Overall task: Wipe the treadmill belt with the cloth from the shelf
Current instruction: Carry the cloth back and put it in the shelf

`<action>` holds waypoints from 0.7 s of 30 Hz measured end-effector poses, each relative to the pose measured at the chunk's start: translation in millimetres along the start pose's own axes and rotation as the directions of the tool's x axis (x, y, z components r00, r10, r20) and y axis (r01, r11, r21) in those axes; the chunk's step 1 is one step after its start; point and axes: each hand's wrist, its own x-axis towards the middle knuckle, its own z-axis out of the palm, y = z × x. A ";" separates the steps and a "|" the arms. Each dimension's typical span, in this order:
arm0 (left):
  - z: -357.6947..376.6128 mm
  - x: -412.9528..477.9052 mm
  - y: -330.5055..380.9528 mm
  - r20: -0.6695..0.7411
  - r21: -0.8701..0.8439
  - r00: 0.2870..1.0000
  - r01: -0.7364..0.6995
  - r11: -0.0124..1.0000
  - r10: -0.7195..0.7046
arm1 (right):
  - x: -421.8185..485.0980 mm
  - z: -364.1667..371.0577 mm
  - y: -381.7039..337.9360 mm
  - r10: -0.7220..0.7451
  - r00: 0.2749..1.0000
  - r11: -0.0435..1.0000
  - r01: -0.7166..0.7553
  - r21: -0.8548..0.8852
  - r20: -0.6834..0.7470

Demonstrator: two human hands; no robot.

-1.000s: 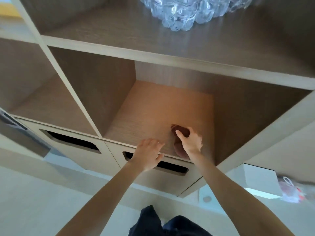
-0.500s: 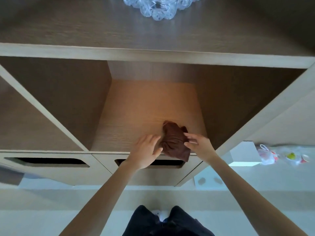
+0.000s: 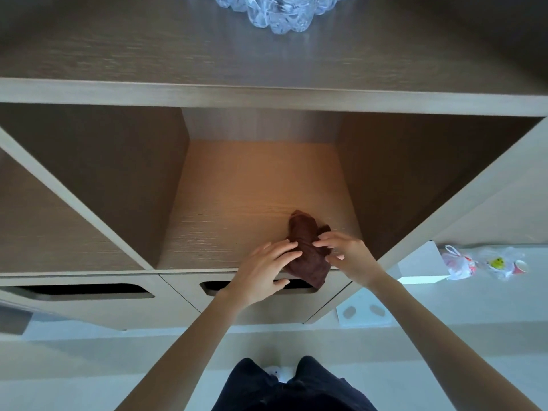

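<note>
Cloth [image 3: 311, 265]: dark brown, bunched in a soft heap at the front lip of the shelf [image 3: 252, 185], 1 end drooping over the drawer [image 3: 184, 304] below. 2 hands flank it. Left hand [image 3: 261, 271]: fingers fairly straight, tips touching its left side. Right hand [image 3: 351, 256]: fingers spread, resting on its right side; no closed pinch seen. Looks light, limp, not fragile. Best gathered by the thick middle, so loose ends do not trail.

Cloth [image 3: 307, 250] drawn forward, now overhanging the shelf [image 3: 237, 203] front edge; left hand [image 3: 264, 271] has joined right hand [image 3: 347, 256] upon it.
</note>
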 end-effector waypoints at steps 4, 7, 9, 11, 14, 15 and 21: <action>5.6 6.0 2.2 -0.119 -0.018 0.992 0.029 0.999 -0.031 | -6.4 2.0 -2.5 0.068 0.997 0.994 -0.071 0.083 0.040; 3.9 14.3 4.9 -0.229 -0.053 0.972 0.038 0.998 -0.050 | -12.4 4.4 -7.4 0.103 0.992 0.975 -0.116 0.189 0.077; 1.9 16.5 2.8 -0.271 -0.055 0.962 0.022 0.998 -0.036 | -17.8 7.2 -9.2 0.100 0.993 0.977 -0.111 0.180 0.066; -1.1 16.6 -1.2 -0.300 -0.041 0.954 0.005 0.999 -0.018 | -22.5 12.2 -12.0 0.057 0.998 0.995 -0.058 0.085 0.012; -11.7 19.3 -0.1 -0.307 -0.036 0.951 0.014 0.999 -0.025 | -26.0 25.2 -19.2 -0.006 0.995 1.000 0.006 0.001 -0.101; -16.5 21.3 1.1 -0.303 -0.036 0.953 0.018 0.999 -0.028 | -25.9 28.3 -23.0 -0.011 0.989 1.000 0.009 -0.012 -0.145; -56.2 28.3 1.8 -0.315 -0.267 0.944 0.012 0.964 -0.099 | -5.1 6.3 -39.2 0.033 0.968 0.998 -0.017 0.068 -0.248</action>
